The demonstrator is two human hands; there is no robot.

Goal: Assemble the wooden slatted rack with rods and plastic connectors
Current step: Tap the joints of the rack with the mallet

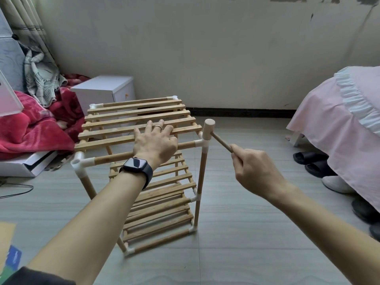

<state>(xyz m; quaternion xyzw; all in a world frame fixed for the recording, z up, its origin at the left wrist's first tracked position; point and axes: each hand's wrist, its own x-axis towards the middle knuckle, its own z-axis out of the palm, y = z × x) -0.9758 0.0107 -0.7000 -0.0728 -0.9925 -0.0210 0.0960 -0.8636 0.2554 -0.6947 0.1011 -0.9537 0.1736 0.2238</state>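
Observation:
The wooden slatted rack stands on the floor with three slatted shelves, wooden rods and white plastic connectors. My left hand lies flat on the top shelf's front slats, fingers straight, a watch on the wrist. My right hand grips the handle of a small wooden mallet. The mallet's head sits upright on the white corner connector at the top front right of the rack. The top front left connector has an open socket.
A white cabinet stands behind the rack by the wall. Red blankets and a white box lie at the left. At the right are a bed with a pink cover and dark slippers.

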